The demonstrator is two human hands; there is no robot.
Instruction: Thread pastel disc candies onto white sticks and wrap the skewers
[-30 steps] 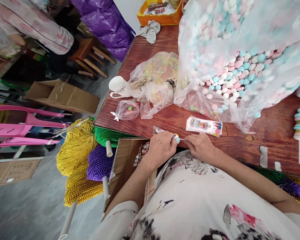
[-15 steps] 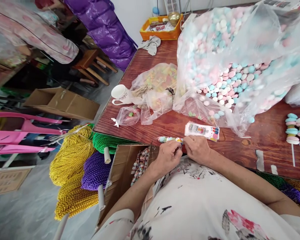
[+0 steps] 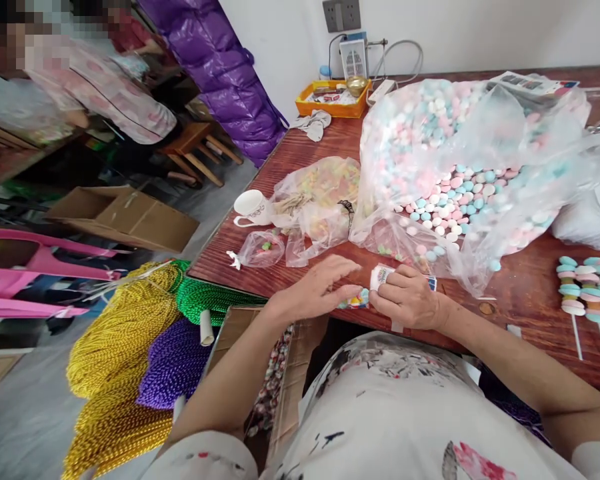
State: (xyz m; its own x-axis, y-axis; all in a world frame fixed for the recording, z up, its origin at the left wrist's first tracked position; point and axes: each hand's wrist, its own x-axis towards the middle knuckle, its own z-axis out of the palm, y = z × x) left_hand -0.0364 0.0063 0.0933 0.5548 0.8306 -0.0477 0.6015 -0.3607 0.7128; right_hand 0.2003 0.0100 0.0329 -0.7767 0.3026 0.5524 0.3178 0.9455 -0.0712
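My left hand (image 3: 325,290) hovers at the table's front edge, its fingers stretched out and apart with nothing gripped. Between my hands lies a short, colourful printed-wrapped candy stick (image 3: 356,299); my left thumb is close above it. My right hand (image 3: 405,297) is curled closed at that stick's right end, its fingertips hidden from view. Beneath and behind the right hand, a stack of printed white sleeves (image 3: 380,276) lies on the table, partly covered. A small pale strip (image 3: 397,326) shows below the right hand.
A big clear bag of pastel candies (image 3: 430,140) fills the table's back. To its left are a smaller bag (image 3: 325,187) and a white cup (image 3: 250,205). Candy skewers (image 3: 573,287) lie at right. An open carton (image 3: 293,380) stands below; bead strands (image 3: 125,327) hang left.
My left hand has come off the wrapped stick and opened, fingers extended. My right hand stays closed, now over the sleeve stack. The view has tilted upward, showing more wall.
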